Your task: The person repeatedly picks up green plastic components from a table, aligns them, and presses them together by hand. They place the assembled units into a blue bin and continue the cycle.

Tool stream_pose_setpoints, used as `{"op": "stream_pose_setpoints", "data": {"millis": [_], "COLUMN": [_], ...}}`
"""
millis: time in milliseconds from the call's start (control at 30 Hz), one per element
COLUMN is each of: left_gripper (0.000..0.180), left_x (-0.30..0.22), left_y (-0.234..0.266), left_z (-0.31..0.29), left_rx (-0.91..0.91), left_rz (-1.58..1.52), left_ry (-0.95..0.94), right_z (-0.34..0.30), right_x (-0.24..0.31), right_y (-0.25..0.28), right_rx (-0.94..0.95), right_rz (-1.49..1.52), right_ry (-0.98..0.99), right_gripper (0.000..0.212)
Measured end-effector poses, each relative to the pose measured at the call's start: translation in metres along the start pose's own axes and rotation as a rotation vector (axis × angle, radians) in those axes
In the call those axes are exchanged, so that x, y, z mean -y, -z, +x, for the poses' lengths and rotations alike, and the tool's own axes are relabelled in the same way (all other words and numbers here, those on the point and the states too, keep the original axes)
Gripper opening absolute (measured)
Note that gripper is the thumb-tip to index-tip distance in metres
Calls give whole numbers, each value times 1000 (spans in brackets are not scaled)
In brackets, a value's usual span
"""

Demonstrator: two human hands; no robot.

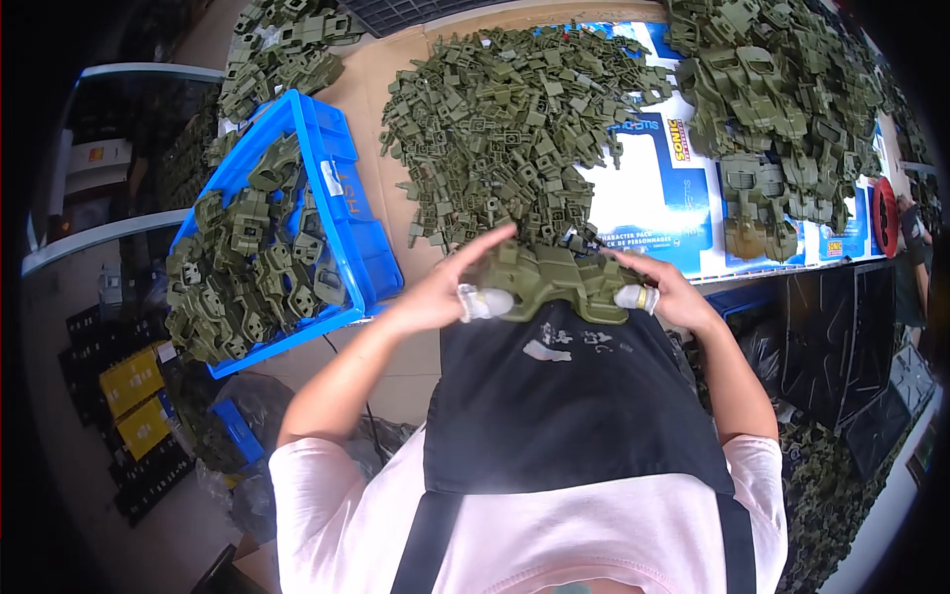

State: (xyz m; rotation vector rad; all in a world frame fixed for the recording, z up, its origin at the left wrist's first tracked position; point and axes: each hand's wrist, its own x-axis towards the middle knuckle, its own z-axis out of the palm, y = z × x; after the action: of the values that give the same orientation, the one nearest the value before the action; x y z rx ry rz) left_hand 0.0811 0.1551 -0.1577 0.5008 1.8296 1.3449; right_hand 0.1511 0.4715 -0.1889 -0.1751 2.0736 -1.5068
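Between my two hands, at the table's near edge, is an olive-green moulded plastic vehicle body part (554,279). My left hand (445,290) grips its left end, the index finger stretched forward along it. At the other end my right hand (665,292) holds it the same way. Both thumbs wear white coverings and press on the near side of the part. The fingers underneath are hidden. Just beyond lies a wide heap of small olive-green plastic pieces (505,129).
To the left, a blue plastic crate (351,233) holds larger green parts. More large green shells (772,109) are piled at the right, over blue-and-white printed sheets (653,203). A red round object (884,218) sits at the right edge. Black trays (816,332) stand below.
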Motion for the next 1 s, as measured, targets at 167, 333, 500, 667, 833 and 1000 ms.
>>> {"op": "stream_pose_setpoints", "data": {"millis": [167, 333, 500, 667, 833, 1000], "left_gripper": [71, 70, 71, 67, 81, 107], "left_x": [0, -4, -9, -5, -11, -29], "left_y": [-30, -42, -50, -56, -41, -39], "left_z": [-3, -7, -7, 1, 22, 37], "left_rx": [-207, -288, -291, -304, -336, -330], "left_rz": [-65, 251, 341, 451, 475, -16], "left_ry": [35, -92, -94, -174, -459, -463], "right_z": [13, 44, 45, 57, 51, 40], "right_x": [63, 76, 72, 60, 51, 62], "right_y": [-6, -58, -31, -20, -12, -21], "right_rx": [-269, -92, 144, 172, -101, -262], "right_rz": [-248, -484, -320, -390, -174, 515], "right_ry": [268, 329, 389, 322, 452, 436], "right_gripper": [61, 72, 72, 77, 74, 77]}}
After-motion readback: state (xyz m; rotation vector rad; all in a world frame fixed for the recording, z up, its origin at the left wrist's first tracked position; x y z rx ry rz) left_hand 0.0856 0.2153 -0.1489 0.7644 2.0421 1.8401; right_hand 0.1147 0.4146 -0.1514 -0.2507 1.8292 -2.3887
